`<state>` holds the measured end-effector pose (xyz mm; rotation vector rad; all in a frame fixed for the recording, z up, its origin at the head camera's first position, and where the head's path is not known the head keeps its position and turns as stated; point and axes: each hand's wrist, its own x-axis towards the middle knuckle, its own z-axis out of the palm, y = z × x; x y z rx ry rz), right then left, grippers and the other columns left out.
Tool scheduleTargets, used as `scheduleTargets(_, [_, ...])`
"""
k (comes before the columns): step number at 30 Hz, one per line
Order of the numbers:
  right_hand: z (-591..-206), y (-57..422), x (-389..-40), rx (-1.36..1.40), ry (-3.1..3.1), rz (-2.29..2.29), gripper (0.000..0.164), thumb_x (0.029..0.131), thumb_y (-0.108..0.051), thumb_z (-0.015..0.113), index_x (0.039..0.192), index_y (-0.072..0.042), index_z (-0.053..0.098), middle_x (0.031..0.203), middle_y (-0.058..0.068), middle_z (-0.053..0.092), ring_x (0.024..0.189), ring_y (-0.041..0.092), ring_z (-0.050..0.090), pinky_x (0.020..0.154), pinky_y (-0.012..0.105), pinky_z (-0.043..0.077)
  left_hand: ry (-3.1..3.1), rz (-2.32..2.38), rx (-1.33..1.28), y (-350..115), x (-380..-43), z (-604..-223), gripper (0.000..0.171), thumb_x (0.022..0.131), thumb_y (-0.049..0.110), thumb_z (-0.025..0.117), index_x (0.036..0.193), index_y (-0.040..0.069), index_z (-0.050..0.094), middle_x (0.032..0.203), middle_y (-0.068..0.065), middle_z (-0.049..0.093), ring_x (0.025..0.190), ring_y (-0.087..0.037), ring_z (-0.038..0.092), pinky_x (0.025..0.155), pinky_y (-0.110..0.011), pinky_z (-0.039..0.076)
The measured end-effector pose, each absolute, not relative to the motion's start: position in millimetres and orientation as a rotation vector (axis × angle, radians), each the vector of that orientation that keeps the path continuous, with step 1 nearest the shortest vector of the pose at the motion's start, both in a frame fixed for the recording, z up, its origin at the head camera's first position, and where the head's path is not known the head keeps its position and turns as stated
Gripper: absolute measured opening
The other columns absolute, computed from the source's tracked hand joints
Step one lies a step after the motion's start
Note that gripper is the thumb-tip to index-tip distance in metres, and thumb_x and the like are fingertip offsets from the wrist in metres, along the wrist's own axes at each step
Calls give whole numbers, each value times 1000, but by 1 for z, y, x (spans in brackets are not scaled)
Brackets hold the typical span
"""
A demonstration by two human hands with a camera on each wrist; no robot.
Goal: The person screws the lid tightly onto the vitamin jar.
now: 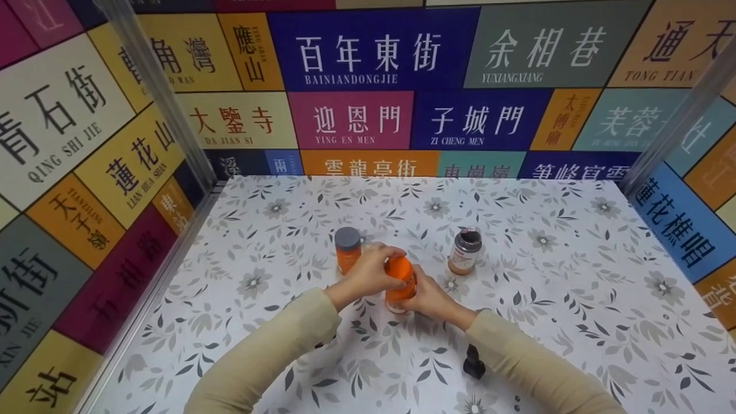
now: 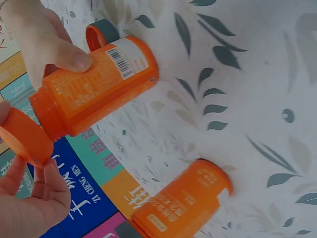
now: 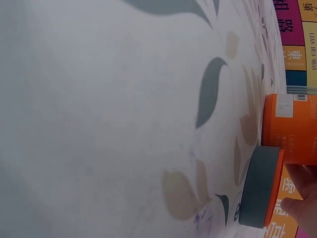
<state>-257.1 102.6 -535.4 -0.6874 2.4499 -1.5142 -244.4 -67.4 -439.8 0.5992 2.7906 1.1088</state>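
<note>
My right hand (image 1: 432,294) grips an orange bottle (image 2: 99,84) with a barcode label, around its side. In my left hand (image 1: 371,270), fingers and thumb pinch an orange cap (image 2: 25,138) by its rim, tilted at the bottle's threaded neck (image 2: 49,115). A grey lid with an orange inside (image 3: 260,186) lies beside the bottle's base, close to the right hand's fingers. To the left stands a second orange bottle (image 1: 348,259) with a grey lid on it.
A small brown jar (image 1: 462,260) with a dark collar and a white label stands at the back right. A small black object (image 1: 474,365) lies by the right forearm. Sign-covered panels (image 1: 351,121) rise behind the floral-patterned table (image 1: 517,322) and at both sides.
</note>
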Motion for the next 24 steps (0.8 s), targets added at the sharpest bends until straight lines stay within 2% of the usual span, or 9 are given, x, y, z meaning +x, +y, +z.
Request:
scheduleTargets(8, [-536,103,-258,-692,2475,-1495,70,69,-12,77,124,2,37,116,15,55,100,23,52,92,39,41,2851,920,618,-58,-247,-438,52,63,13,77,114,9,64,99,-8,56,90,-21,49,76,-27,40])
scheduleTargets(12, [-538,103,-257,-694,2463,-1530,71,68,-7,77,125,4,36,117,17,54,103,26,52,92,41,41,2900,834,653,-55,-247,-440,51,62,15,77,111,11,66,97,-8,57,88,-21,50,74,-26,39])
scheduleTargets(24, [-537,104,-257,-683,2466,-1473,68,70,-10,75,124,1,36,118,15,53,103,24,51,95,43,39,2918,769,717,-52,-248,-441,43,66,19,77,106,10,68,93,-8,60,83,-21,50,72,-25,37])
